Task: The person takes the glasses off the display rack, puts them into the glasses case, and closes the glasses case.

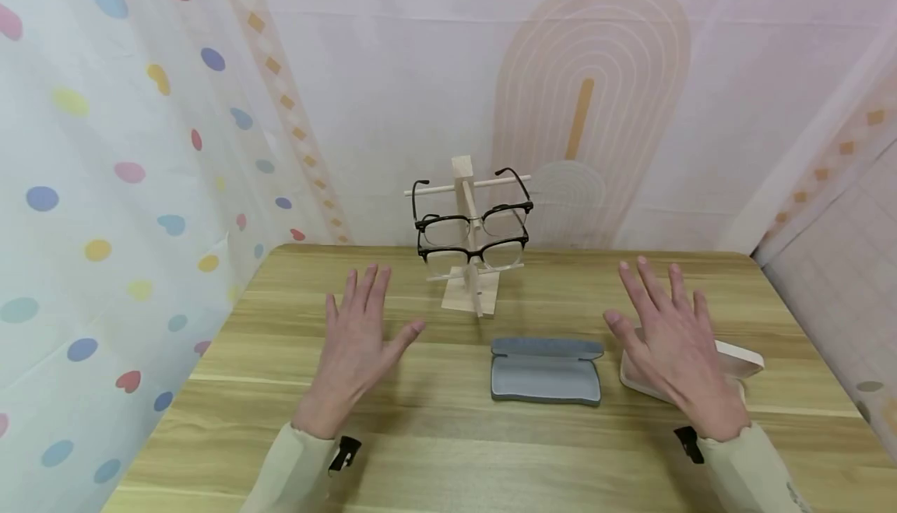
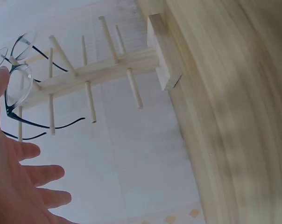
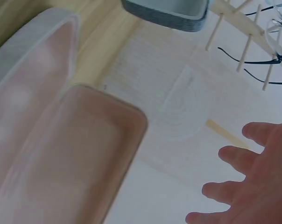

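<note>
Both hands are held over the table with fingers spread and nothing in them. My left hand [image 1: 353, 356] is left of a wooden glasses stand [image 1: 462, 167]. Two pairs of dark-rimmed eyeglasses hang on its pegs, an upper pair [image 1: 443, 219] and a lower pair [image 1: 503, 242]. A grey-blue glasses case [image 1: 546, 382] lies unfolded before the stand, between the hands. My right hand [image 1: 676, 346] overlaps a second case [image 1: 740, 359], white outside, hiding part of it. The right wrist view shows this case's pinkish lining [image 3: 80, 144], with its lid raised.
The wood-grain table [image 1: 420, 466] reaches back to a patterned curtain [image 1: 406, 108] close behind the stand. More dotted curtain [image 1: 140, 248] hangs along the left side. In the left wrist view, several bare pegs [image 2: 90, 102] stick out from the stand's post. A dark strap piece shows at each wrist.
</note>
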Action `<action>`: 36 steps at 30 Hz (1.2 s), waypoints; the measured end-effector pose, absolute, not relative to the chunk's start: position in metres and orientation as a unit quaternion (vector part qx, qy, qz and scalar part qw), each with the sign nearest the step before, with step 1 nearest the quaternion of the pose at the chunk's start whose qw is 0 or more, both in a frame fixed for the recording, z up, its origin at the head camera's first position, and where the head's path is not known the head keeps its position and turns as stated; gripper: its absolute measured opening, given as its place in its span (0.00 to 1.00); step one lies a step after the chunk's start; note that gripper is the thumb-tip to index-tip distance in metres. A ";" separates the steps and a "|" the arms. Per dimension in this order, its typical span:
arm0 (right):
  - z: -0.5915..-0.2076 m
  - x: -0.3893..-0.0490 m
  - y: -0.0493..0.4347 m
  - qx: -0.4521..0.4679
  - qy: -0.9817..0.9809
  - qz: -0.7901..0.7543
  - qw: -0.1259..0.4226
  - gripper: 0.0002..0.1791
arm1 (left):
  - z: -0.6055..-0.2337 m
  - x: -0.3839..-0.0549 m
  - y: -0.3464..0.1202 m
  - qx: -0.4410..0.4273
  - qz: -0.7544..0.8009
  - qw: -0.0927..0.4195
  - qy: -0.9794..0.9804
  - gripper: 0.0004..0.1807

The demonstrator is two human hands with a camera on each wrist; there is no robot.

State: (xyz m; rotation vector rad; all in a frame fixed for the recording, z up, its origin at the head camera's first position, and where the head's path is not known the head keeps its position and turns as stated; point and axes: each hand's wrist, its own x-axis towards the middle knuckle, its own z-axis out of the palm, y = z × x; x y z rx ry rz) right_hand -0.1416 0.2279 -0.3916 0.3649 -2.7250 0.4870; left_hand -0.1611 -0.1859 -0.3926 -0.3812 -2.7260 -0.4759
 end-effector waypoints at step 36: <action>-0.357 -0.170 0.174 0.189 -0.844 0.354 0.356 0.41 | -0.355 -0.173 -0.163 -0.173 -0.302 0.379 -0.857 0.47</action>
